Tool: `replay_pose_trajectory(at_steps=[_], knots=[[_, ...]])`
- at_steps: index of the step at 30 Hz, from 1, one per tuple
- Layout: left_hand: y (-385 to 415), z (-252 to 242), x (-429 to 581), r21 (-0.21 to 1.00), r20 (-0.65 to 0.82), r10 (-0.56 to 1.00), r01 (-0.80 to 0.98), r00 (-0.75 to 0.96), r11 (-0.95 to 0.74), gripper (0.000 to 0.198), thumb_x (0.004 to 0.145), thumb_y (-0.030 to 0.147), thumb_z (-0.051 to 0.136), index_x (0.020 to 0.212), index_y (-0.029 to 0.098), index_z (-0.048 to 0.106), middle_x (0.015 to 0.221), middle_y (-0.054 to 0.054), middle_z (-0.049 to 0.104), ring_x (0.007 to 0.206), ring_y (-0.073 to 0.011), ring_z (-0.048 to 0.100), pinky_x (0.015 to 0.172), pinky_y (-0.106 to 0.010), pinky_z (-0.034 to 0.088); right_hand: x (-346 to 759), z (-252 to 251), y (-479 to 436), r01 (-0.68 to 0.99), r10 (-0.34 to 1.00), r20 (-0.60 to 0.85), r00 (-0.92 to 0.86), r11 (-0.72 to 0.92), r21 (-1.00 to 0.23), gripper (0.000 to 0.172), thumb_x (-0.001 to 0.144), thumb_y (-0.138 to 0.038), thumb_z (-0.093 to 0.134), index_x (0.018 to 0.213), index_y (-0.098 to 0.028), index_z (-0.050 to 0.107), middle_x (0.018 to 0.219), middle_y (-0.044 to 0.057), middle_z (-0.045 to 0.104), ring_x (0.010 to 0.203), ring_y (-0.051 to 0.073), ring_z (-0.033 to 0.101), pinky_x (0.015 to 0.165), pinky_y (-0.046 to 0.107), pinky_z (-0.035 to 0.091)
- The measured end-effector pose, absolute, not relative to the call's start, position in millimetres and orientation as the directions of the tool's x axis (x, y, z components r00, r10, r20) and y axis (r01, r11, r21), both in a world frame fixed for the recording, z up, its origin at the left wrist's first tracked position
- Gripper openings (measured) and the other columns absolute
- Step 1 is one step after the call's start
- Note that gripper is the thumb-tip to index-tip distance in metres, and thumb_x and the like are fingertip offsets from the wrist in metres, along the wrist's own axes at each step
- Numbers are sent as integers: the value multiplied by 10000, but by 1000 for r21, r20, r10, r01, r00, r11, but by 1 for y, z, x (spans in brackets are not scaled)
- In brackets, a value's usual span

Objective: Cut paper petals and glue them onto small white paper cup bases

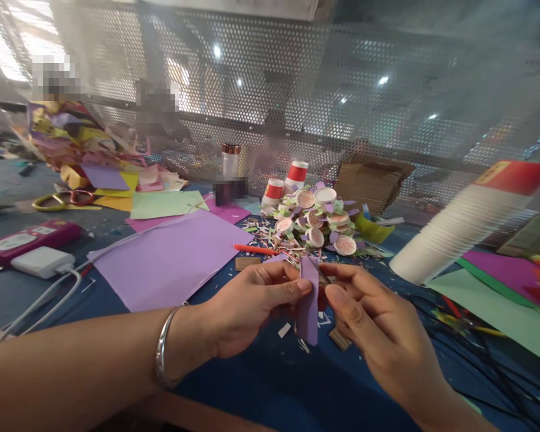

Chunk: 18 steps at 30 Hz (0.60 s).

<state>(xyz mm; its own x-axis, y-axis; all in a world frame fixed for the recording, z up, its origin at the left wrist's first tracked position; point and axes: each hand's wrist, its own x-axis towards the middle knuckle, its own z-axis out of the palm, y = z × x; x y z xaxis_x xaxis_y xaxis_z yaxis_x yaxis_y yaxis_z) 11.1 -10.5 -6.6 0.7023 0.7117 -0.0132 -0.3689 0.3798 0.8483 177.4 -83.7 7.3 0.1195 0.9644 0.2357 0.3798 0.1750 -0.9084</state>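
Observation:
A folded strip of purple paper [309, 312] stands nearly upright in front of me. My left hand [256, 297] pinches it between thumb and fingers from the left side. My right hand [373, 318] is closed close to the strip's right edge, thumb against fingers. Something thin and dark shows at its fingertips, too small to name. Just beyond both hands, a heap of cut paper-cup bottoms [315, 219] sits among purple and green paper bits. A red pen [256, 249] lies left of the heap.
A large purple sheet [171, 258] covers the table on the left, crossed by a white cable. Scissors [63, 201] and a pink box [24, 240] lie farther left. A leaning stack of paper cups [463, 228] and black cables [490, 366] are on the right. Perforated metal panels stand behind.

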Motion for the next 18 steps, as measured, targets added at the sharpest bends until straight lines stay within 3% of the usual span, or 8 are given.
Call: replay_pose_trajectory(at_steps=[3, 8, 12, 18], knots=[[-10, -6, 10, 829, -27, 701, -376, 712, 415, 215, 853, 247, 761, 756, 130, 610, 720, -8, 635, 674, -117, 630, 631, -252, 565, 176, 8, -84, 387, 963, 229, 143, 158, -909, 381, 952, -545, 589, 1117, -203, 625, 627, -54, 485, 503, 110, 412, 513, 246, 466], [-10, -6, 9, 819, -12, 691, -390, 722, 421, 190, 868, 223, 747, 761, 130, 619, 713, -5, 650, 664, -108, 635, 624, -239, 574, 176, 10, -84, 384, 955, 263, 136, 194, -903, 325, 950, -527, 601, 1044, -218, 644, 707, 1, 592, 602, 150, 573, 547, 262, 503], [-11, -6, 10, 815, -1, 686, -397, 728, 422, 190, 879, 213, 735, 753, 130, 620, 718, -4, 651, 672, -104, 635, 631, -230, 569, 178, 11, -84, 429, 953, 283, 107, 212, -878, 320, 964, -532, 578, 1045, -234, 663, 834, 67, 688, 597, 166, 585, 505, 283, 475], [-11, -6, 10, 821, -4, 684, -389, 730, 419, 206, 874, 222, 741, 744, 132, 609, 746, -14, 666, 720, -120, 658, 652, -242, 569, 180, 9, -84, 447, 939, 326, 109, 247, -860, 322, 967, -518, 585, 1051, -223, 684, 687, 25, 640, 515, 148, 519, 461, 275, 440]])
